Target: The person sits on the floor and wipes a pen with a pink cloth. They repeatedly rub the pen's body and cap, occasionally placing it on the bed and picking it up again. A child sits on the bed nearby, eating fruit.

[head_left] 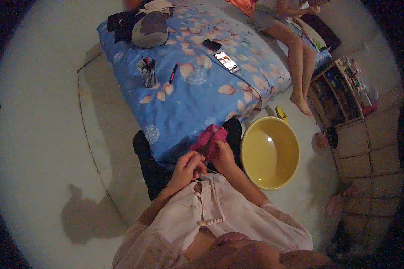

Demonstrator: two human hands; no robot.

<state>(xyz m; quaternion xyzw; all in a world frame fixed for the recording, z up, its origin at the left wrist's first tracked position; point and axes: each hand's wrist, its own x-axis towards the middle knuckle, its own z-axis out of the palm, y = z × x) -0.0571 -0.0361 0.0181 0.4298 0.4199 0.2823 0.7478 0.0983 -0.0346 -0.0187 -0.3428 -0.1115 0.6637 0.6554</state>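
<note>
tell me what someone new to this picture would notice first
The big yellow basin on the floor, to the person's right, likely draws the eye first. Next is the bright pink cloth in the right hand, with the left hand close by, at the near end of the blue flowered bed. Farther up it, a lit phone shines.

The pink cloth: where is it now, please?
In the head view, the pink cloth is near the centre, in the right hand, the left hand beside it, at the near end of the bed, left of the yellow basin.
</note>
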